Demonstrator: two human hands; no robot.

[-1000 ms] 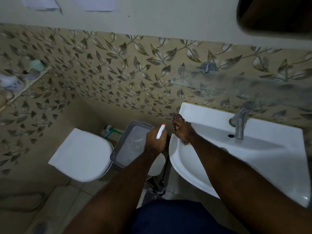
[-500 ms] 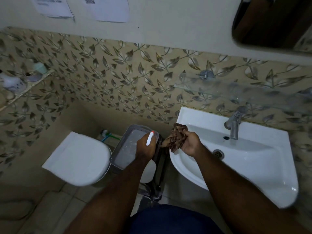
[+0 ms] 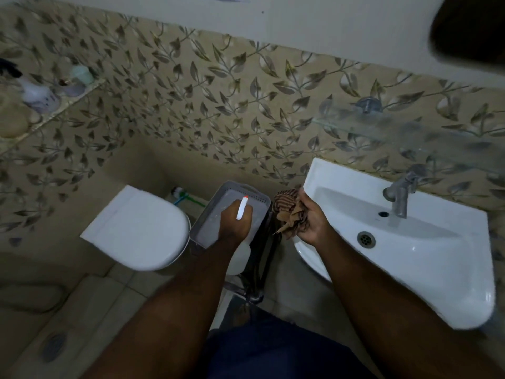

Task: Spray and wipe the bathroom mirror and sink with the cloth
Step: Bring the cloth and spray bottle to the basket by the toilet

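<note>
My left hand (image 3: 235, 224) grips a white spray bottle (image 3: 242, 210) with a red-tipped nozzle, held over a grey basket (image 3: 247, 192) left of the sink. The bottle's body (image 3: 240, 258) shows pale below my wrist. My right hand (image 3: 313, 218) clutches a bunched brown striped cloth (image 3: 288, 212) just off the left rim of the white sink (image 3: 437, 258). A metal tap (image 3: 400, 194) stands at the sink's back. The dark corner of the mirror (image 3: 470, 28) shows at the top right.
A white toilet (image 3: 139, 228) with its lid down stands at the left. A glass shelf (image 3: 410, 127) juts out above the sink. A tiled ledge (image 3: 49, 110) at the far left carries several bottles and jars. A floor drain (image 3: 53, 346) lies at the bottom left.
My right hand lifted the cloth off the sink's left rim and now holds it bunched beside the sink. The left hand with the spray bottle stayed over the basket. The view tilted down.
</note>
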